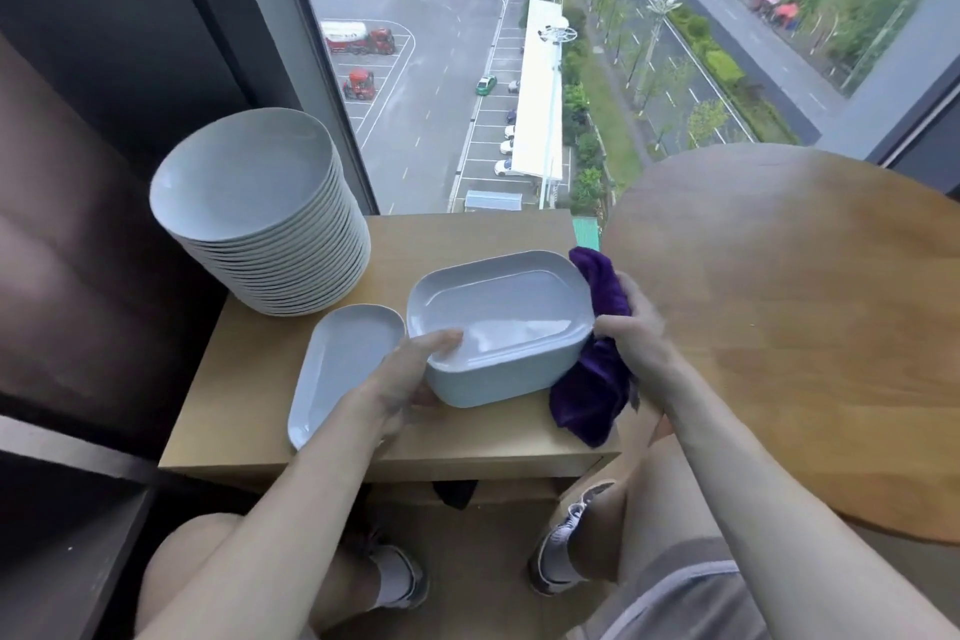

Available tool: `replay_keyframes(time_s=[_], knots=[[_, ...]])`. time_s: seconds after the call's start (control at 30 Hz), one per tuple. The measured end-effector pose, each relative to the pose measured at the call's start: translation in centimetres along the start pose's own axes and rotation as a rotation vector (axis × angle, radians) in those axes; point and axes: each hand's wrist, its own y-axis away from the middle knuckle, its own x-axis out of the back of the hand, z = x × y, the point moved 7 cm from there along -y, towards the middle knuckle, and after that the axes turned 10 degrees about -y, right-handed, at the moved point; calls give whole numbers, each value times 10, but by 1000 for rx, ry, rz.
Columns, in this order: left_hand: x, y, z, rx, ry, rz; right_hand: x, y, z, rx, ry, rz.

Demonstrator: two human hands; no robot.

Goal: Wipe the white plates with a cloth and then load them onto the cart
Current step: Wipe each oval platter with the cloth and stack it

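Note:
A deep white rectangular dish (501, 312) is held tilted above the small wooden table (467, 234). My left hand (410, 374) grips its near left rim, thumb inside the dish and fingers underneath. My right hand (631, 327) holds a purple cloth (597, 379) against the dish's right side; the cloth hangs down below my hand. A white oval plate (337, 369) lies flat on the table just left of the dish. A tall stack of round white plates (260, 218) stands at the table's back left corner.
A round wooden tabletop (810, 317) fills the right side, close to my right arm. A large window (467, 68) rises behind the table. Dark shelving (78, 276) lines the left. My knees and shoes (561, 546) are below the table's front edge.

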Motion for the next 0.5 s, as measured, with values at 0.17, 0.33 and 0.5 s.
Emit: replay_keyframes(time_s=[0.17,0.33,0.5], knots=[[-4,-11,-1,-78,148,25,-2,-12,19,-74,-225,-57],[-1,-11,-4,-68,219,38,-6,-15,23,-47,-247,-12],[0,-11,-8,-71,250,56,-4,-9,30,-12,-208,4]])
